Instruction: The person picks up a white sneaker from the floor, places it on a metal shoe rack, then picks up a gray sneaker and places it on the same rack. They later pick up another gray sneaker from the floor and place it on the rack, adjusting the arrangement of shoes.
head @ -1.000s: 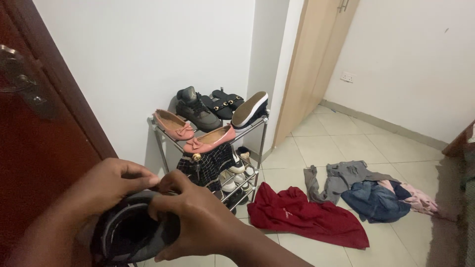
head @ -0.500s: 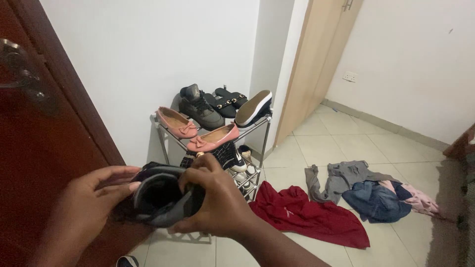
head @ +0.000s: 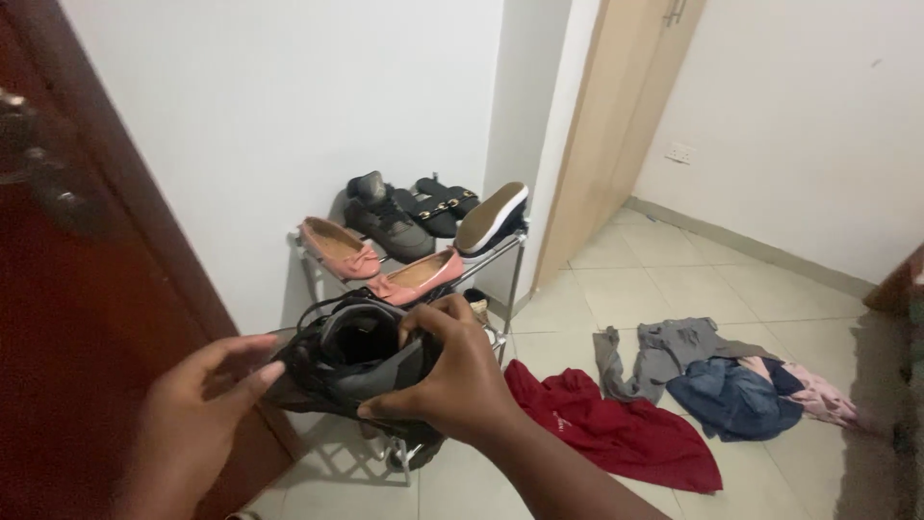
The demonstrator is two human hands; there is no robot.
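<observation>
Dark grey-and-black laced sneaker [head: 351, 371]: being held in front of the metal shoe rack [head: 507, 252], long axis lying left to right, opening facing the camera. Right hand [head: 452, 376] is gripping its right side, fingers hooked over the collar; left hand [head: 197, 409], fingers spread, is touching the left end.

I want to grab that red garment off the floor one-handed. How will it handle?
The red garment lies crumpled and spread flat on the tiles, so it is probably floppy and will drape and trail when lifted. It looks like thin cloth, so likely light. Pushed, it would probably bunch up rather than slide whole.
</observation>
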